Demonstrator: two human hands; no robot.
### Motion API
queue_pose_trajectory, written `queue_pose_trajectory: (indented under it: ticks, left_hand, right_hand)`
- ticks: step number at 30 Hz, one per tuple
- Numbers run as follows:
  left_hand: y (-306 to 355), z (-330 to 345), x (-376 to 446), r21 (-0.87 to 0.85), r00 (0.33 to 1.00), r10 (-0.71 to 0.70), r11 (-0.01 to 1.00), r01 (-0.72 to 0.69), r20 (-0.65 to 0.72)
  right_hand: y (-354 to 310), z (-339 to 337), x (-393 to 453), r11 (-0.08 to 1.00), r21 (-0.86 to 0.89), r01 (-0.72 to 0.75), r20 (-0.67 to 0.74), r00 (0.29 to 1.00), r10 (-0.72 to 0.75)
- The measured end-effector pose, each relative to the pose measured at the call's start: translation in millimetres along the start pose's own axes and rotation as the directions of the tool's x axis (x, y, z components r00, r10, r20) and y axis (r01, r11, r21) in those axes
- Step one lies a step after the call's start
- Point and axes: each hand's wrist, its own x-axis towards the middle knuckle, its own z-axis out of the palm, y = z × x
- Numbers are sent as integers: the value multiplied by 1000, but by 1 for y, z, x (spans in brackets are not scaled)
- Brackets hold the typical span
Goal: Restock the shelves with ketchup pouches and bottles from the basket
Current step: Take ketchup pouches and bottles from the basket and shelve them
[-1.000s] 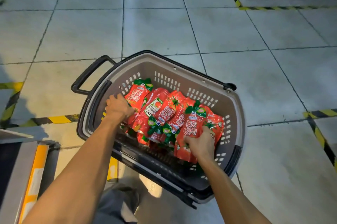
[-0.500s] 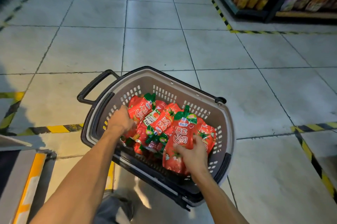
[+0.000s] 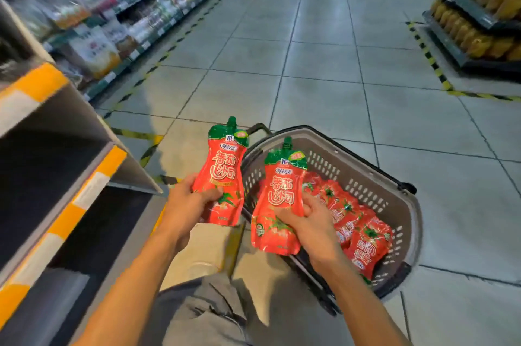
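My left hand [image 3: 187,209] grips a red ketchup pouch [image 3: 222,165] with a green spout by its lower edge, held upright to the left of the basket. My right hand [image 3: 311,225] grips a second red ketchup pouch [image 3: 277,202] above the basket's near left corner. The grey plastic basket [image 3: 366,176] stands on the floor at lower right, with several more red pouches [image 3: 355,221] lying inside it. No bottles show in the basket.
A shelf unit with orange and white edge strips [image 3: 70,199] stands at the left, its near bays dark. Stocked shelves [image 3: 135,7] line the far left of the aisle. Racks of yellow packs [image 3: 479,21] stand at the right. Tiled floor [image 3: 324,77] stretches ahead.
Both hands have lifted out of the basket, each with one pouch. The view has swung up and left, bringing the shelf unit and the aisle into sight.
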Motion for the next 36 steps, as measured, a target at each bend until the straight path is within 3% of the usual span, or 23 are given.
queue_pose_trajectory:
  ticks: [5,9,12,17,21,27,31,36]
  left_hand:
    - [7,-90,-75,-111,971,12,993,-39,-239]
    - [-3,-153,-143,-168,901,2,982,-82,-434]
    - [-15,-193,-199,-219,801,-20,966,-139,-598]
    - [-52,-249,-299,-293,579,-146,941,-168,-802]
    - [-92,-273,-376,-359,415,-259,915,-184,-872]
    - [-146,-298,-462,-458,232,-416,872,-172,-879]
    - [-179,-318,-500,-487,160,-464,859,-159,-871]
    - [-212,-369,-524,-451,100,-440,870,-200,-893]
  right_hand:
    - [-30,67,-30,997,-35,63,263,963,-51]
    - [-40,136,-62,995,-38,94,489,870,-63]
    - [-36,190,-95,995,-41,94,660,750,-44]
    - [-3,262,-164,987,-125,105,854,518,53]
    - [27,298,-223,971,-210,117,925,344,158]
    - [76,325,-305,941,-320,109,943,134,305]
    - [112,340,-345,907,-401,129,916,66,396]
    - [153,368,-376,878,-449,165,893,60,445]
